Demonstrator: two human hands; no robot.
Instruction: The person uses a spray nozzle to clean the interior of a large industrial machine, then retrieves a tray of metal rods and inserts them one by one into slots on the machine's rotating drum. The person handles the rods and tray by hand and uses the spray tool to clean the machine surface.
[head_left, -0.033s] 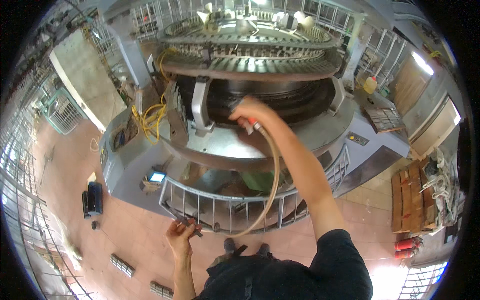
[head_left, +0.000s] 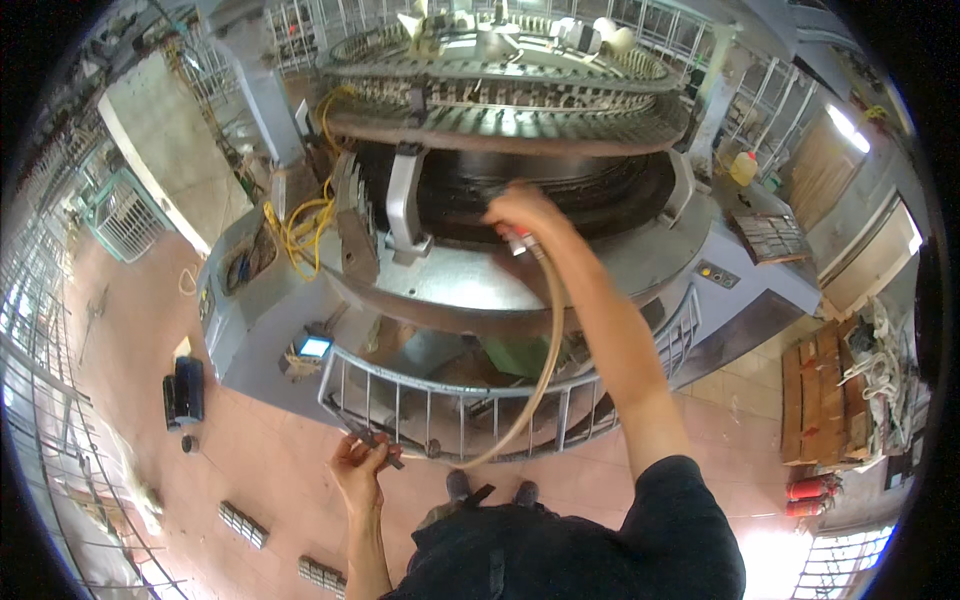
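My right hand (head_left: 520, 210) is closed round an air blow gun at the end of a hose, over the dark ring-shaped bed (head_left: 600, 225) of a large circular knitting machine. A red and silver fitting (head_left: 520, 240) shows below the fist; the fingers hide most of the gun. From it the tan hose (head_left: 553, 340) curves down past the railing towards my left hand. My left hand (head_left: 358, 465), low beside the railing, pinches a small dark flat piece (head_left: 385, 455) whose kind I cannot make out.
A curved metal railing (head_left: 460, 390) fronts the machine. Yellow cables (head_left: 300, 235) hang at its left, near a small lit screen (head_left: 315, 346). Dark blue boxes (head_left: 188, 388) and grey block strips (head_left: 243, 525) lie on the floor. Wooden crates (head_left: 820, 400) and red cylinders (head_left: 812, 487) are at right.
My right hand has shifted a little to the right and up over the bed with the air blow gun. My left hand has hardly moved.
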